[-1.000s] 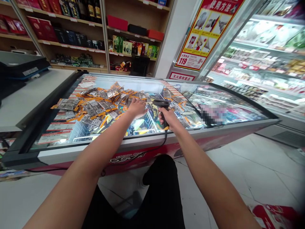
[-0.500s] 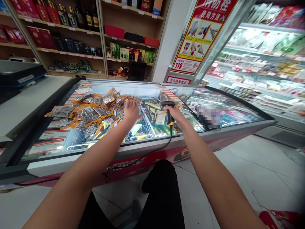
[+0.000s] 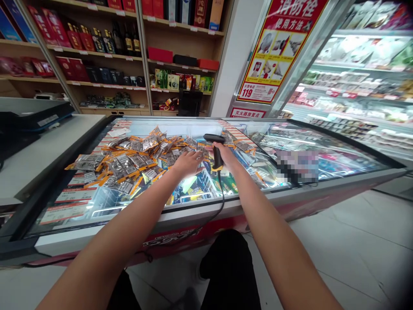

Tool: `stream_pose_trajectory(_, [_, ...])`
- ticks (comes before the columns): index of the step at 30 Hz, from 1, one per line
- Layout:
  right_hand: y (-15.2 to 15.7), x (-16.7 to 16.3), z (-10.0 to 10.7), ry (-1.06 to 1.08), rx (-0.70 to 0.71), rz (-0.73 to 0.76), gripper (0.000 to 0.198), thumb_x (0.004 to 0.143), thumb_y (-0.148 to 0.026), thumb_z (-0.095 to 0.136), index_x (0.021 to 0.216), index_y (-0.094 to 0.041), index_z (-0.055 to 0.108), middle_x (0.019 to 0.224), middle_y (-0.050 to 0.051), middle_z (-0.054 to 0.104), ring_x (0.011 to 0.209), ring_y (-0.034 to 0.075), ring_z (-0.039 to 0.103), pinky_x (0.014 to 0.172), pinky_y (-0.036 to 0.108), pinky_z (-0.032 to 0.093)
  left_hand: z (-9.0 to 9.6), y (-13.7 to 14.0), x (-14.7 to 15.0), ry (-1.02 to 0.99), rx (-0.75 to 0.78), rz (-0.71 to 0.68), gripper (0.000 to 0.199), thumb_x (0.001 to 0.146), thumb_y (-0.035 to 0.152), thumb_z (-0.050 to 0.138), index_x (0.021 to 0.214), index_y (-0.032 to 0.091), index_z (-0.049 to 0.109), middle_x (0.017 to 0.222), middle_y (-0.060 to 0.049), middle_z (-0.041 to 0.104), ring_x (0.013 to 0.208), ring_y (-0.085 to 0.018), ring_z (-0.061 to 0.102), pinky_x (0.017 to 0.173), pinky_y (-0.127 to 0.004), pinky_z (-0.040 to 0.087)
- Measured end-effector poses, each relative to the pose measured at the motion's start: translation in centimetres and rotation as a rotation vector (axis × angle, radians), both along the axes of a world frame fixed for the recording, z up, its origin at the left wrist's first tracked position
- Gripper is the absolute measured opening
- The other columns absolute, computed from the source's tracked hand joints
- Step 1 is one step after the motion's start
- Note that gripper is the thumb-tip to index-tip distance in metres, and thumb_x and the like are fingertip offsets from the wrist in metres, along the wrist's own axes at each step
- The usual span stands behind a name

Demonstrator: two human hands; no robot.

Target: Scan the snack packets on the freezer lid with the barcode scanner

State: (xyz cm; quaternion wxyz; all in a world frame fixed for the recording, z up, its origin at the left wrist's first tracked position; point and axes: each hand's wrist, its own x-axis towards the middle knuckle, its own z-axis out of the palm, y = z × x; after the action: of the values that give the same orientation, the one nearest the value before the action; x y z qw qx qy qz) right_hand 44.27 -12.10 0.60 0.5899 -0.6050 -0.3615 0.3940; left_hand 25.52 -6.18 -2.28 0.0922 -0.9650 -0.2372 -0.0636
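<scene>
My right hand (image 3: 225, 156) is wrapped around the grip of a black and yellow barcode scanner (image 3: 217, 158), held over the freezer's glass top with its head to the left. My left hand (image 3: 187, 164) lies palm down at the right end of a pile of small clear packets with orange edges (image 3: 124, 165). Its fingers stretch out toward a packet just left of the scanner; whether they touch it I cannot tell. Several similar packets (image 3: 244, 146) lie on the glass to the right of the scanner.
A chest freezer (image 3: 200, 211) with a glass top spans the view, wire baskets of goods showing below. The scanner's cable (image 3: 222, 193) hangs over its front edge. At left stands a counter (image 3: 64, 142); behind are shelves (image 3: 112, 54) of bottles and boxes. Lit shelves (image 3: 355, 86) fill the right.
The barcode scanner in my right hand has moved left, close to my left hand. My left hand's fingers now reach further right. The whole view has shifted slightly.
</scene>
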Motion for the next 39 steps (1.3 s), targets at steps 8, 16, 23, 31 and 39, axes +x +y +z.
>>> stream_pose_trajectory(8, [-2.6,0.0,0.6,0.148,-0.106,0.079,0.024,0.097,-0.038,0.067,0.08,-0.022,0.058,0.057,0.0,0.056,0.044,0.013,0.051,0.04,0.024,0.044,0.2,0.3,0.2,0.052,-0.022,0.002,0.071,0.11,0.059,0.029,0.169,0.021,0.037,0.177,-0.013,0.031,0.155,-0.037,0.042,0.121,-0.051,0.039])
stream_pose_trajectory(16, [-2.7,-0.8,1.0,0.165,-0.107,0.106,0.027,0.096,-0.04,0.068,0.08,-0.022,0.056,0.056,-0.001,0.054,0.043,0.013,0.051,0.039,0.023,0.042,0.4,0.2,0.2,0.061,-0.019,-0.004,0.069,0.11,0.06,0.029,0.169,0.025,0.037,0.178,-0.012,0.032,0.157,-0.038,0.038,0.122,-0.053,0.036])
stream_pose_trajectory(23, [-2.5,-0.8,0.6,0.119,-0.075,0.074,0.026,0.096,-0.042,0.068,0.082,-0.022,0.059,0.059,0.001,0.059,0.047,0.015,0.054,0.044,0.025,0.045,0.1,0.3,0.2,0.022,0.005,0.008,0.068,0.11,0.06,0.029,0.166,0.026,0.043,0.176,-0.01,0.036,0.156,-0.038,0.039,0.122,-0.054,0.035])
stream_pose_trajectory(31, [2.0,5.1,0.1,-0.407,-0.024,-0.331,0.03,0.093,-0.047,0.066,0.079,-0.021,0.072,0.073,0.002,0.064,0.07,0.019,0.058,0.063,0.027,0.042,0.6,-0.2,-0.2,-0.026,0.043,0.138,0.073,0.107,0.066,0.028,0.161,0.023,0.052,0.161,-0.015,0.055,0.15,-0.038,0.044,0.12,-0.054,0.034])
stream_pose_trajectory(39, [5.6,8.3,0.0,-0.584,-0.181,-0.266,0.038,0.096,-0.05,0.06,0.076,-0.02,0.071,0.08,0.009,0.072,0.074,0.024,0.062,0.072,0.034,0.044,1.0,-0.5,0.1,-0.014,0.072,0.314,0.077,0.101,0.075,0.037,0.147,0.02,0.066,0.142,-0.019,0.068,0.142,-0.041,0.048,0.112,-0.054,0.036])
